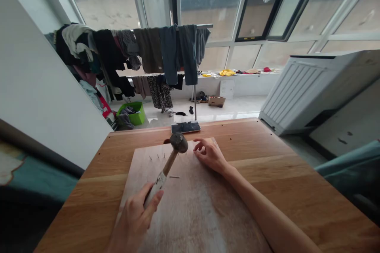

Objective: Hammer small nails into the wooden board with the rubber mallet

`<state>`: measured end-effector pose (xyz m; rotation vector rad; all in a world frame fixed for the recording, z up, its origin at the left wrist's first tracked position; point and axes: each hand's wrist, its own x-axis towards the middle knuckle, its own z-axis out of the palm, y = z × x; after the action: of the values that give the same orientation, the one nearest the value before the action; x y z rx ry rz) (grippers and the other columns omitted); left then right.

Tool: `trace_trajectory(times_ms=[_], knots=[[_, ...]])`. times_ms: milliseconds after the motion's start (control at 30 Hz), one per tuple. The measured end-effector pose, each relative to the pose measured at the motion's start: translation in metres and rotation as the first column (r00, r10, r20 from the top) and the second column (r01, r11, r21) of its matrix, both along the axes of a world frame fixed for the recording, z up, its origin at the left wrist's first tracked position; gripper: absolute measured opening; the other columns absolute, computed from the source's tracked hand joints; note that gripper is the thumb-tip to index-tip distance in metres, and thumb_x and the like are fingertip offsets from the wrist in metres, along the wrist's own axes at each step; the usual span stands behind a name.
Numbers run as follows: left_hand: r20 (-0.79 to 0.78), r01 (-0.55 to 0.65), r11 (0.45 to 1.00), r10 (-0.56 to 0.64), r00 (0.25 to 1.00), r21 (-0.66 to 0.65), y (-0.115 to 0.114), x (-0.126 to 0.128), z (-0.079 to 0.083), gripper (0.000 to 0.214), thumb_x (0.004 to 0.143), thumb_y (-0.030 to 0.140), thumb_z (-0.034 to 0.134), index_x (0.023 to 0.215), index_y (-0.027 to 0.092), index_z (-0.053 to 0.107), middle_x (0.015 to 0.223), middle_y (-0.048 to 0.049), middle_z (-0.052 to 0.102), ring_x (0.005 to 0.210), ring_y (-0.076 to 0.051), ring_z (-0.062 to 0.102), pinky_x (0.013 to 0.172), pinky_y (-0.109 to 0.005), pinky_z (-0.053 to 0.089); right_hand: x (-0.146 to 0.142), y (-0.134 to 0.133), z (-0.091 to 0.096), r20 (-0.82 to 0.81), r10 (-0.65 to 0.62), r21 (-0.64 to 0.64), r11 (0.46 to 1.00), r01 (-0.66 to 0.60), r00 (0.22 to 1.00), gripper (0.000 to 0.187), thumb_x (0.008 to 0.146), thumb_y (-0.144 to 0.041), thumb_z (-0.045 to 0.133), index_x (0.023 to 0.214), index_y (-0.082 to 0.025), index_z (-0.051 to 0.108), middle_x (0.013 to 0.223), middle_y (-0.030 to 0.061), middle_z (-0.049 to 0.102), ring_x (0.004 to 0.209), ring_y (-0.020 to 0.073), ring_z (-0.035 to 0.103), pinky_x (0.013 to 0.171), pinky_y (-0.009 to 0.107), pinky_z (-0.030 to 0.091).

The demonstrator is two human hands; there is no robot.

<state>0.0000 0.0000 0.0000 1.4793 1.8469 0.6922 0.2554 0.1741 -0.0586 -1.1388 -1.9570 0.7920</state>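
My left hand (137,210) is closed around the handle of a hammer (170,163), whose wooden shaft has a whitish wrapped grip. The dark, rounded hammer head (179,143) hangs over the far part of a pale wooden board (190,209). Several thin nails (158,155) stand upright in the board left of the head. Another nail (186,152) shows partly behind the head. A loose nail (174,177) lies flat nearer to me. My right hand (209,155) rests at the board's far right edge, fingers loosely curled with a gap between thumb and forefinger; I see nothing in them.
The board lies on a wooden table (255,166). A phone-like dark device (186,127) sits at the table's far edge. Beyond stand a laundry rack with hanging clothes (178,51), a green basket (137,115) and a cardboard box (217,101). A white appliance (299,87) is at right.
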Motion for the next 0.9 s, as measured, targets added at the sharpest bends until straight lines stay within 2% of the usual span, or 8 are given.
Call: trace_trajectory(times_ms=[200,400,533,633,700,800,867,900], knots=[[-0.031,0.111,0.994,-0.111,0.993,0.011,0.014,0.021,0.014,0.048,0.092,0.064,0.045,0.089,0.019,0.065,0.051,0.0060,0.047,0.043,-0.013,0.046,0.048,-0.024,0.036,0.000,0.000,0.000,0.035,-0.025,0.046,0.999,0.023,0.999,0.039,0.082,-0.018,0.062,0.121,-0.021,0.060,0.088,0.0004,0.072,0.066,0.0139,0.062,0.068,0.027,0.049],[-0.031,0.180,0.984,-0.180,0.983,-0.009,0.021,0.034,0.008,0.044,0.095,0.056,0.043,0.090,0.018,0.064,0.061,0.0033,0.052,0.051,-0.014,0.048,0.054,-0.025,0.036,0.001,-0.001,-0.001,0.079,-0.068,0.098,0.993,0.060,0.995,0.040,0.074,-0.011,0.065,0.113,-0.018,0.061,0.086,0.0033,0.070,0.074,0.0193,0.063,0.070,0.028,0.047],[-0.044,0.185,0.982,-0.184,0.982,0.022,0.021,0.038,0.008,0.044,0.096,0.055,0.043,0.096,0.017,0.065,0.066,0.0009,0.057,0.058,-0.015,0.053,0.059,-0.026,0.038,0.001,0.000,-0.004,0.089,-0.063,0.125,0.991,0.052,0.994,0.035,0.075,-0.011,0.065,0.109,-0.019,0.060,0.094,0.0061,0.071,0.083,0.0225,0.064,0.074,0.030,0.047],[-0.067,0.201,0.979,-0.199,0.978,0.039,0.019,0.033,0.010,0.042,0.095,0.055,0.045,0.093,0.018,0.066,0.066,0.0010,0.060,0.059,-0.015,0.055,0.059,-0.025,0.039,0.002,0.000,-0.005,0.087,-0.064,0.151,0.987,0.050,0.994,0.037,0.072,-0.011,0.067,0.108,-0.019,0.059,0.098,0.0073,0.070,0.089,0.0239,0.063,0.078,0.031,0.047],[-0.073,0.163,0.986,-0.160,0.984,0.033,0.015,0.025,0.010,0.044,0.093,0.058,0.047,0.091,0.019,0.066,0.061,0.0028,0.057,0.054,-0.014,0.053,0.055,-0.024,0.039,0.004,-0.002,-0.002,0.080,-0.081,0.166,0.984,0.067,0.993,0.031,0.074,-0.013,0.065,0.104,-0.019,0.058,0.093,0.0061,0.067,0.086,0.0227,0.062,0.078,0.032,0.047],[-0.040,0.029,0.999,-0.028,0.999,0.031,0.007,0.009,0.006,0.053,0.088,0.068,0.047,0.096,0.019,0.066,0.051,0.0060,0.050,0.043,-0.013,0.047,0.045,-0.023,0.037,0.004,-0.011,0.013,0.077,-0.113,0.218,0.971,0.094,0.991,0.016,0.080,-0.015,0.060,0.095,-0.019,0.055,0.084,0.0033,0.062,0.079,0.0198,0.059,0.076,0.032,0.046],[0.014,-0.044,0.999,0.043,0.999,0.026,0.002,0.000,0.003,0.057,0.085,0.073,0.048,0.095,0.019,0.064,0.046,0.0077,0.045,0.038,-0.013,0.045,0.042,-0.023,0.036,-0.002,-0.021,0.028,0.131,-0.039,0.254,0.967,0.005,0.991,0.010,0.083,-0.015,0.058,0.091,-0.020,0.055,0.082,0.0022,0.061,0.076,0.0179,0.057,0.074,0.030,0.045],[0.040,-0.071,0.997,0.070,0.997,0.024,0.000,-0.004,0.002,0.059,0.083,0.075,0.047,0.092,0.019,0.063,0.044,0.0082,0.044,0.037,-0.013,0.044,0.041,-0.022,0.037,-0.009,-0.028,0.036,0.187,0.044,0.257,0.962,-0.092,0.981,0.009,0.083,-0.014,0.058,0.090,-0.020,0.056,0.082,0.0021,0.062,0.076,0.0172,0.057,0.073,0.028,0.045]])
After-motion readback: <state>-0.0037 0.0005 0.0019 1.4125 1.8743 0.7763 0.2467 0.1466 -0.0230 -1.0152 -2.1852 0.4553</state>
